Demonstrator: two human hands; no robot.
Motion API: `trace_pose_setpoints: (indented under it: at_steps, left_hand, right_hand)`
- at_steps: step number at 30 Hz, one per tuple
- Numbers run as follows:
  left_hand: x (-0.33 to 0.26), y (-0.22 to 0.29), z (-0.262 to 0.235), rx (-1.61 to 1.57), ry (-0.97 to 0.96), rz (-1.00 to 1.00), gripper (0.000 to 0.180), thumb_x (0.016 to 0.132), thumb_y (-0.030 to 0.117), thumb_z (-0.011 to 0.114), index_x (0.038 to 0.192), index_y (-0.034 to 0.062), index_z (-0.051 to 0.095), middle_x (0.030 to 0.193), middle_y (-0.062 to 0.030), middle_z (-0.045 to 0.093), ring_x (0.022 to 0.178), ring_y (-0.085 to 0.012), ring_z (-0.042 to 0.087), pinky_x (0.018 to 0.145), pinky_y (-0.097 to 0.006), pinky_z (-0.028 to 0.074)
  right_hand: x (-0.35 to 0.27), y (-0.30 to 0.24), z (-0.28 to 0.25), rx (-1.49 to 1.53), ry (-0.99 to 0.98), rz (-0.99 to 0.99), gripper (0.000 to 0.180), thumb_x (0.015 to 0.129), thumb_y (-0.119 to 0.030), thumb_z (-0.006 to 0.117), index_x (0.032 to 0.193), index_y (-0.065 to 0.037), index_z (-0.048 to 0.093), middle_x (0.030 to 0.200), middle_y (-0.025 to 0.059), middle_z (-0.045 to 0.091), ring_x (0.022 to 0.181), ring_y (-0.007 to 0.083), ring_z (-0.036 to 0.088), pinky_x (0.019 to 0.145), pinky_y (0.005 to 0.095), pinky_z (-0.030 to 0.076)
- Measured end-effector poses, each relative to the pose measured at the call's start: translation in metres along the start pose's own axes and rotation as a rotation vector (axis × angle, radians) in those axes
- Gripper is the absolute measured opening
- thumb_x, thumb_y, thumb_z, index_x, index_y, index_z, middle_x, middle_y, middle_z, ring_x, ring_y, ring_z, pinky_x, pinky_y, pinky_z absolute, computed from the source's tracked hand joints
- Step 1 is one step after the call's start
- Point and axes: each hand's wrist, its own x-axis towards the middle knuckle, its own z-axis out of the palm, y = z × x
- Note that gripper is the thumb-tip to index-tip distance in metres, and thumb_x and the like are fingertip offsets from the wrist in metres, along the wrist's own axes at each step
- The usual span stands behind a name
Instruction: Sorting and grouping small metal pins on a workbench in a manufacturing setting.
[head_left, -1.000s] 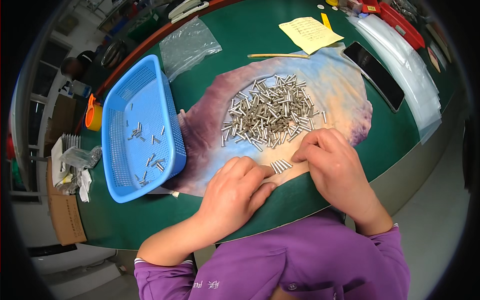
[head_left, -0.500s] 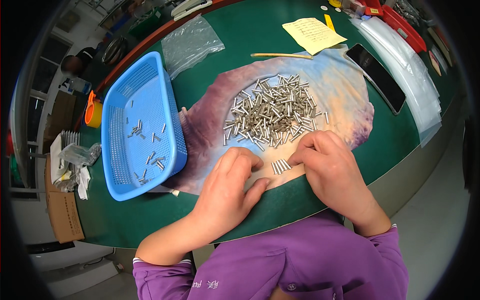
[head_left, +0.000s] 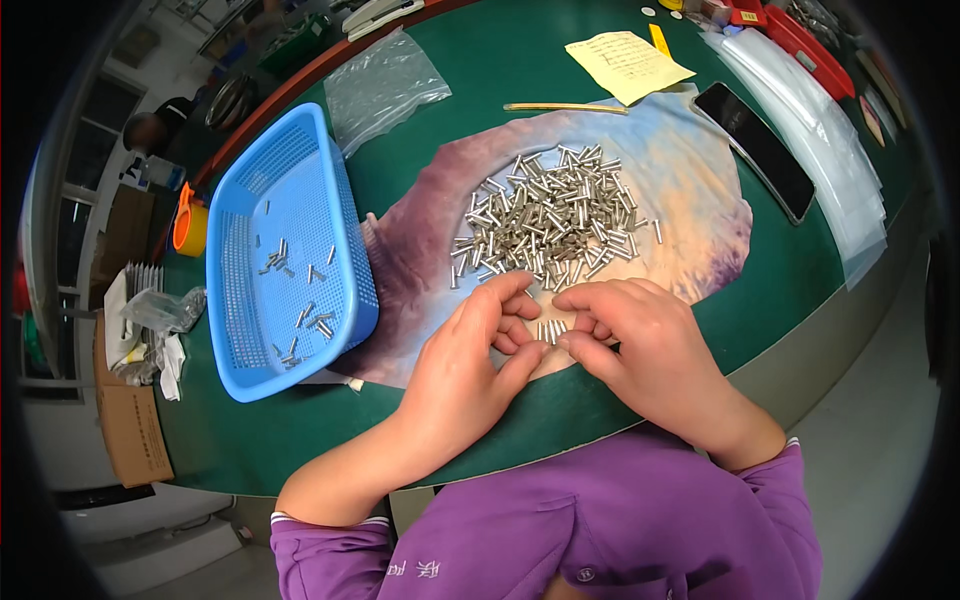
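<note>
A short row of silver rivets (head_left: 551, 331) stands side by side on a tie-dyed cloth (head_left: 420, 215), between my hands. My left hand (head_left: 468, 345) has its curled fingers and thumb tip against the row's left side. From the right, the bent fingers and thumb of my right hand (head_left: 640, 345) close in on the same row. Together they hold it between their fingertips; where each finger touches is partly hidden. Just beyond lies a large heap of loose rivets (head_left: 550, 215). Several more rivets (head_left: 320, 325) lie scattered in a blue perforated basket (head_left: 362, 285) at the left.
A black phone (head_left: 755, 150) and clear plastic sleeves (head_left: 800, 130) lie at right. Toward the back are a yellow handwritten note (head_left: 625, 65), a thin brass-coloured strip (head_left: 565, 108) and a clear bag (head_left: 385, 88). The green table's (head_left: 470, 465) curved edge runs before me.
My right hand has moved left, and its thumb now reaches the row. My left fingers have come in from the other side. The rivets in the row stand closer together.
</note>
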Motion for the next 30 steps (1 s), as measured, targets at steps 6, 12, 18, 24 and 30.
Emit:
trace_pose_setpoints:
  at_steps: [6,12,18,24,30]
  left_hand:
    - [0.0007,-0.0021,0.0032,-0.015,-0.002,-0.014,0.064,0.082,-0.005,0.070,0.139,0.0014,0.042,0.099,-0.0079,0.064,0.080,-0.0167,0.062,0.074,-0.028,0.054]
    - [-0.0016,-0.0064,0.0062,0.009,0.011,0.026,0.067,0.080,-0.005,0.072,0.139,0.0017,0.042,0.099,-0.0077,0.064,0.083,-0.0174,0.062,0.075,-0.029,0.053]
    - [-0.0029,-0.0071,0.0070,0.097,0.033,0.124,0.071,0.079,-0.007,0.072,0.141,0.0016,0.039,0.099,-0.0083,0.063,0.087,-0.0194,0.063,0.077,-0.031,0.054]
    - [-0.0030,-0.0075,0.0080,0.013,0.017,0.088,0.077,0.079,-0.008,0.071,0.146,0.0018,0.034,0.099,-0.0090,0.062,0.086,-0.0196,0.063,0.078,-0.030,0.054]
    - [-0.0024,-0.0067,0.0074,-0.034,-0.011,0.065,0.085,0.079,-0.013,0.071,0.151,0.0019,0.028,0.103,-0.0096,0.061,0.089,-0.0145,0.061,0.079,-0.026,0.053]
  right_hand:
    - [0.0023,-0.0001,0.0002,-0.076,-0.030,-0.039,0.016,0.079,-0.007,0.070,0.095,-0.003,0.067,0.082,0.0114,0.062,0.080,0.0316,0.061,0.073,0.0429,0.049]
    - [0.0013,0.0008,0.0014,-0.065,-0.023,-0.042,0.015,0.078,-0.006,0.070,0.092,-0.004,0.066,0.082,0.0107,0.061,0.080,0.0315,0.060,0.072,0.0419,0.049]
    - [0.0005,0.0015,0.0031,-0.029,0.000,-0.042,0.017,0.076,-0.004,0.072,0.091,-0.005,0.064,0.082,0.0096,0.060,0.080,0.0308,0.059,0.072,0.0414,0.049]
    - [-0.0006,0.0015,0.0057,-0.016,0.025,-0.028,0.019,0.074,-0.004,0.074,0.092,-0.006,0.065,0.081,0.0066,0.062,0.078,0.0273,0.061,0.071,0.0388,0.049]
    - [-0.0014,0.0009,0.0044,-0.025,0.032,-0.025,0.029,0.075,-0.005,0.074,0.102,-0.006,0.065,0.082,0.0059,0.063,0.078,0.0256,0.062,0.073,0.0378,0.049]
